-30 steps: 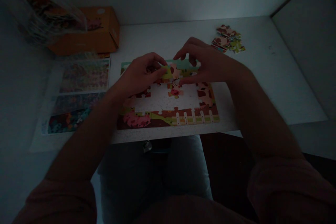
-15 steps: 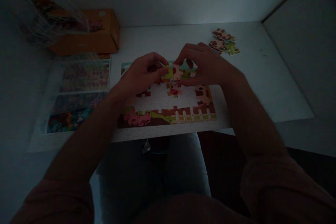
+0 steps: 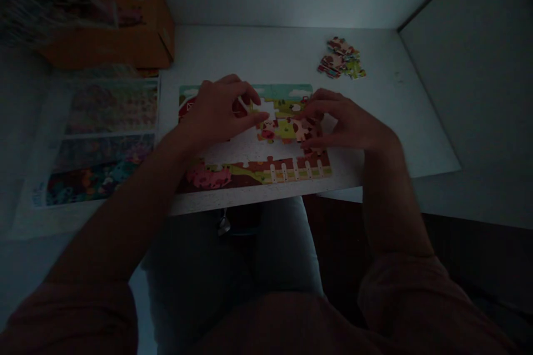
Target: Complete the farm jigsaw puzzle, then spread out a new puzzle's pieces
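The jigsaw puzzle lies flat on the white bench, its long side parallel to the bench's front edge and just behind that edge. Its lower border is filled in with a brown fence strip, white pickets and a pink bush, and sky and a red barn show along the top. A wide white gap of bare backing remains inside the picture, with a cluster of joined pieces standing at its upper right.

The left hand arches over the upper left part of the puzzle, its fingers spread and its index finger reaching toward the white notch near the middle. The right hand lies over the right part, with its fingertips on or just beside the pink-spotted piece. Neither grip looks clenched, but the dim light leaves it impossible to tell whether either hand is pinching a piece. The two hands stand close, with a narrow space between them above the puzzle.

Beyond the puzzle's upper right corner, a small pile of loose pieces sits well apart from the right hand. Printed picture sheets lie just beside the puzzle's left edge. An orange cardboard box and a clear plastic bag sit farther off, past its upper left corner.
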Demonstrator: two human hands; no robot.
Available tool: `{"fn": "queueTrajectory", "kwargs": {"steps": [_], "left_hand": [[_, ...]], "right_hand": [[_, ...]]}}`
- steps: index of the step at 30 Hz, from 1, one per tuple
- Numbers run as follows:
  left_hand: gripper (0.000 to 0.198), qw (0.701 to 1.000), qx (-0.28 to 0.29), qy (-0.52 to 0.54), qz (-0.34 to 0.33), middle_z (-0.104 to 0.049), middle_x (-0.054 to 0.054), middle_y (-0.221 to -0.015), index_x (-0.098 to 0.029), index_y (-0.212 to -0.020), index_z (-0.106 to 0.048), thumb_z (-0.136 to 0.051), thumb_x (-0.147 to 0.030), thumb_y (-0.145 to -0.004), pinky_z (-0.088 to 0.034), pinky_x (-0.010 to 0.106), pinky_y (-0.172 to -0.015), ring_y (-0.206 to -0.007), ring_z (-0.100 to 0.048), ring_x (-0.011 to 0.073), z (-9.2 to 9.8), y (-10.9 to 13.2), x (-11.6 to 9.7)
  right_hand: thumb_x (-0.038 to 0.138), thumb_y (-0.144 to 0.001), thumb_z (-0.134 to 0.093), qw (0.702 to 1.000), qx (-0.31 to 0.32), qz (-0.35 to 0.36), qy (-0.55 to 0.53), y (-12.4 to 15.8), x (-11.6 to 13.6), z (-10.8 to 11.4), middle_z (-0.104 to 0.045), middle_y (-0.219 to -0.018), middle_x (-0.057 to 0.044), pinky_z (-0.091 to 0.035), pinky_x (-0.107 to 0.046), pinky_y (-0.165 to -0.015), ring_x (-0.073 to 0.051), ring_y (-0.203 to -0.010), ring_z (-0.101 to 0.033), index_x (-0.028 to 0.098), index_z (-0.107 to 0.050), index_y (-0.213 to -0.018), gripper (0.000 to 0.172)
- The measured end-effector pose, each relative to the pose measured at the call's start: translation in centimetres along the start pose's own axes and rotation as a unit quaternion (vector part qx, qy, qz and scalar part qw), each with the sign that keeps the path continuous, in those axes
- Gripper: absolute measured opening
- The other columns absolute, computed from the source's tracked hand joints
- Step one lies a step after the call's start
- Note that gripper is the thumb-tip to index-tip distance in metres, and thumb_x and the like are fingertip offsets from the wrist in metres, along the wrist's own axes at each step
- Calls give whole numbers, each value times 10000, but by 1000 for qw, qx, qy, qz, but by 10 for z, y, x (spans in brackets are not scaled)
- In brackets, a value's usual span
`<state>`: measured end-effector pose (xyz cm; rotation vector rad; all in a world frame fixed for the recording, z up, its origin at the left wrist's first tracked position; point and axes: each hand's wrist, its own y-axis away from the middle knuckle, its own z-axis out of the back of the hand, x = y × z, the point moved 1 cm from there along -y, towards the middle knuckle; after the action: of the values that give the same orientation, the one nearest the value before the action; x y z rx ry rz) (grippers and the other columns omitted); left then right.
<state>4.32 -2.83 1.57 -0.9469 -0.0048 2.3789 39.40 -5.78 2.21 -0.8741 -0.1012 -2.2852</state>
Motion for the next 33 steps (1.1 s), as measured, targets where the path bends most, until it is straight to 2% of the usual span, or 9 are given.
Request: {"fn": "queueTrajectory", "kwargs": {"steps": [3,6,11,14,18,21,24,29,33], "left_hand": [[331,998,34,-35,-42,-863,97,-1336,-265,-1227,-927,-939,-549,-1057,-622,533,-1123,-980,-807,270,0,2,-5],[312,993,73,-51,-83,-860,100,-1331,-264,-1268,-931,-914,-516,-1085,-567,562,-1185,-1091,-829,313,-2,5,-13],[261,982,151,-75,-90,-867,58,-1399,-276,-1278,-898,-891,-482,-1119,-469,564,-1320,-1303,-815,338,-9,9,-24],[301,976,172,-92,-93,-873,68,-1413,-265,-1285,-883,-870,-516,-1120,-459,595,-1345,-1328,-802,358,-12,9,-25],[334,975,174,-103,-93,-863,54,-1436,-285,-1326,-865,-796,-555,-1143,-478,593,-1350,-1335,-808,340,-14,10,-26],[366,975,174,-101,-98,-850,41,-1474,-299,-1370,-856,-745,-579,-1163,-481,593,-1369,-1366,-807,341,-14,11,-27],[378,978,170,-80,-94,-860,49,-1461,-304,-1365,-860,-786,-609,-1154,-485,590,-1389,-1405,-790,356,-15,11,-28],[302,983,163,-57,-70,-858,47,-1403,-313,-1289,-888,-904,-516,-1067,-478,560,-1376,-1373,-794,364,-15,10,-24],[331,985,138,-55,-82,-855,89,-1436,-328,-1339,-917,-821,-525,-1091,-472,638,-1336,-1383,-802,403,-10,7,-18]], "right_hand": [[924,-934,-1003,1000,21,-10,20,11,-3,-10,-811,-1375,-108,-519,-782,-1290,-494,-1377,-754,354,-953,-1305,682],[946,-957,-977,997,70,-21,23,11,1,-11,-799,-1446,-154,-425,-822,-1351,-546,-1501,-689,319,-954,-1267,700],[951,-958,-963,993,105,-49,18,7,6,-8,-781,-1502,-159,-378,-790,-1375,-534,-1508,-666,301,-932,-1301,736],[982,-933,-961,992,113,-46,19,7,4,-8,-771,-1497,-161,-367,-794,-1376,-555,-1527,-646,294,-923,-1322,792],[1025,-917,-944,994,102,-47,14,8,0,-8,-780,-1519,-172,-376,-794,-1372,-599,-1600,-603,307,-922,-1313,821],[1044,-910,-928,995,93,-46,9,9,-2,-8,-792,-1481,-146,-399,-786,-1359,-564,-1524,-661,326,-922,-1303,819],[1044,-905,-926,995,86,-39,7,9,-3,-9,-788,-1461,-131,-409,-795,-1344,-539,-1479,-698,330,-917,-1299,816],[958,-892,-1006,996,85,-37,6,8,-2,-9,-801,-1436,-149,-423,-797,-1329,-543,-1438,-719,303,-894,-1259,759],[889,-892,-1045,997,66,-28,1,7,2,-9,-819,-1414,-145,-432,-782,-1341,-542,-1442,-714,323,-864,-1217,678]]}}
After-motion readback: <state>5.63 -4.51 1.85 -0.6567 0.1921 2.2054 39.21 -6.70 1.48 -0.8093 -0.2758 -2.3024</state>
